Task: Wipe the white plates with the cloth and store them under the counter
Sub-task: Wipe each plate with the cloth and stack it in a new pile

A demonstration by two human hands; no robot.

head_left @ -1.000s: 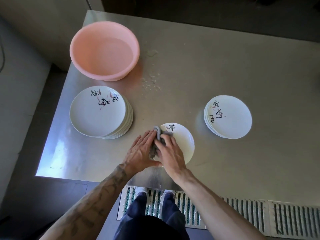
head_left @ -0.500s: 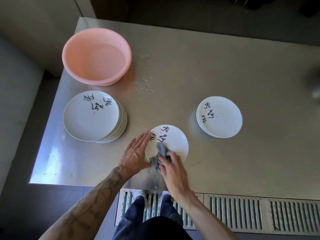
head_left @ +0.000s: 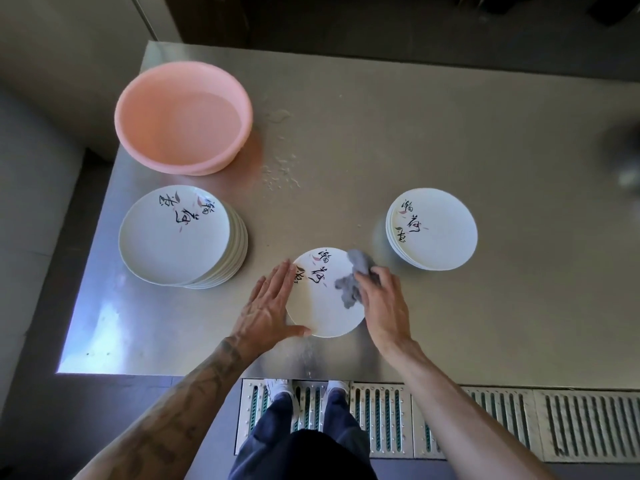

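A white plate (head_left: 320, 306) with black brush lettering lies flat on the steel counter (head_left: 485, 306) in front of me. My left hand (head_left: 268, 306) rests with straight fingers along the plate's left rim, thumb at its near edge. My right hand (head_left: 382, 306) grips a crumpled grey cloth (head_left: 353, 282) and presses it on the plate's right side. A tall stack of the same plates (head_left: 173, 233) stands to the left. A shorter stack (head_left: 434, 228) stands to the right.
A pink plastic basin (head_left: 183, 116) holding water sits at the counter's far left, with water drops (head_left: 280, 168) beside it. The counter's left edge drops to a dark floor. A metal floor grate (head_left: 519, 424) runs below the near edge, where my feet stand.
The cloth in my right hand has swept from the plate's left side across to its right rim. My left hand has stayed on the plate's left edge. The head view has shifted slightly.
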